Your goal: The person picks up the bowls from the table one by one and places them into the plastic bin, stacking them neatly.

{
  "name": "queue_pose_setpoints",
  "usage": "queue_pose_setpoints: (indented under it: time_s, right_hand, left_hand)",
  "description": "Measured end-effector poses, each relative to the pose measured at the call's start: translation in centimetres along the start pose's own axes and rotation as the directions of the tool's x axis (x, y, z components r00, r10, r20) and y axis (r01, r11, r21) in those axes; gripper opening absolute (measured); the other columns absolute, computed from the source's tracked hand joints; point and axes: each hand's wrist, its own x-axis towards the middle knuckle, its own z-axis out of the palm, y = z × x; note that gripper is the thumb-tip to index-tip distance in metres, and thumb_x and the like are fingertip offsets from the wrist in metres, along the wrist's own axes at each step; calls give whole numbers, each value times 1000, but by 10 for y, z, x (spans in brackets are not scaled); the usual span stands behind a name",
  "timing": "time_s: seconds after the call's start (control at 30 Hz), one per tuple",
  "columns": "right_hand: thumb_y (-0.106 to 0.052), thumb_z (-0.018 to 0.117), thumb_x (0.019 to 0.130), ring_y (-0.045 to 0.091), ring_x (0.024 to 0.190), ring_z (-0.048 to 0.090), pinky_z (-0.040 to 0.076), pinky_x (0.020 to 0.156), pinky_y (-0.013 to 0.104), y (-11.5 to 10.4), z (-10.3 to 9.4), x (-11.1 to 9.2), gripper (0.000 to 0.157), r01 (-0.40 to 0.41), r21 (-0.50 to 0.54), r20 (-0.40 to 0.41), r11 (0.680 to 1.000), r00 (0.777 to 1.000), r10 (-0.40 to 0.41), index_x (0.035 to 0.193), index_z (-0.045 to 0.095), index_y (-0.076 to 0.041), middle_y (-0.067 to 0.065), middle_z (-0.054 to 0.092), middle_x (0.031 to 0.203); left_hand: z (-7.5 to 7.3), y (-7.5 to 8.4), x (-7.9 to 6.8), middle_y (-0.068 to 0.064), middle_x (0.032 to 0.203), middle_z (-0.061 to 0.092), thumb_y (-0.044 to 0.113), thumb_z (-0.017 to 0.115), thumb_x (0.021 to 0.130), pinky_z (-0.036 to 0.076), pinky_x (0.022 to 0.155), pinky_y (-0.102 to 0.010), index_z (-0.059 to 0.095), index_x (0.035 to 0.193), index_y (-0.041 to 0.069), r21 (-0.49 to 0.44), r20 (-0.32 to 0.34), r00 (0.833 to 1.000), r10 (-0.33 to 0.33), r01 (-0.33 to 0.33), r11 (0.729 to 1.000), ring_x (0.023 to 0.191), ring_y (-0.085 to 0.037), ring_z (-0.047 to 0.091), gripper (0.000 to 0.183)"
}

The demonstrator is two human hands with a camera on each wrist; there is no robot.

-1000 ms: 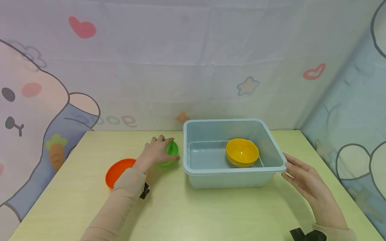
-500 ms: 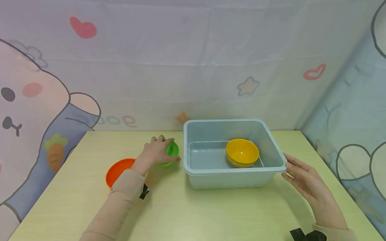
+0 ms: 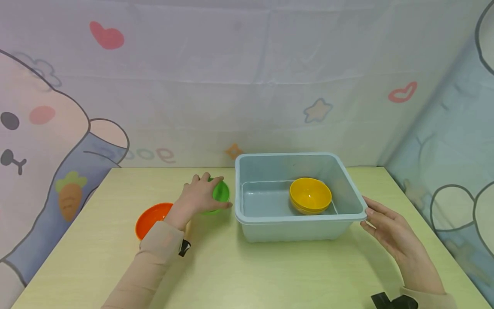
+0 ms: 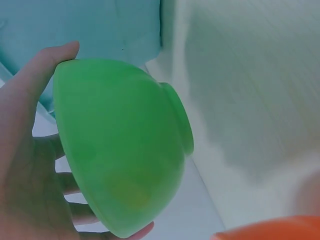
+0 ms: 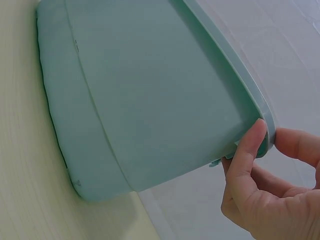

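The left hand (image 3: 198, 196), gripping the green bowl (image 3: 221, 192) beside the tub (image 3: 301, 220), sits barely nearer it than a second ago. The right hand (image 3: 392, 233) pinches the tub's rim. Only the left wrist view shows the bowl's foot (image 4: 181, 119).

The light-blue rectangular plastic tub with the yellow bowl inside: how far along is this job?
Apparently done: the round, glossy yellow bowl sits inside the light-blue rectangular plastic tub.
In hand: the left hand holds the round green bowl outside the tub; the right hand grips the tub.
Probably left: placing the green bowl and the round orange bowl, ungripped on the table.
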Motion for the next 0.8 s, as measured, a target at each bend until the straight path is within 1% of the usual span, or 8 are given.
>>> queue_pose_setpoints:
  time_s: [0.2, 0.5, 0.73, 0.8]
  right_hand:
    - [6, 28, 101, 8, 102, 65, 54, 85, 22, 1, 1, 1, 47, -2, 10, 3, 1000, 1000, 1, 129, 60, -12, -3, 65, 123]
    - [5, 29, 101, 8, 101, 65, 54, 85, 22, 1, 1, 1, 46, -4, -3, 4, 1000, 1000, 4, 130, 60, -12, -3, 65, 123]
    - [6, 28, 101, 9, 104, 65, 54, 85, 23, 0, 1, 1, 47, -10, 51, 6, 999, 1000, 10, 129, 61, -11, -2, 65, 123]
    - [6, 29, 101, 9, 104, 65, 54, 85, 23, 0, 1, 0, 46, -8, 49, -1, 999, 1000, 8, 129, 61, -11, -2, 65, 123]
  left_hand:
    - [-4, 3, -5, -18, 142, 44, 64, 66, 75, 45, 90, -60, 42, 145, 23, 6, -16, 1000, 0, 0, 1000, 123, -43, 44, 85]
    - [-16, 8, -15, -18, 143, 43, 64, 64, 76, 46, 88, -61, 42, 145, 24, 55, -41, 999, 9, -7, 998, 123, -43, 44, 84]
    - [-28, 11, -24, -18, 146, 41, 63, 65, 76, 45, 88, -62, 43, 145, 23, 60, -57, 998, 22, -18, 998, 125, -45, 44, 82]
    - [-30, 11, -26, -18, 145, 41, 63, 65, 76, 45, 87, -61, 43, 145, 23, 64, -64, 998, 28, -24, 998, 124, -45, 44, 82]
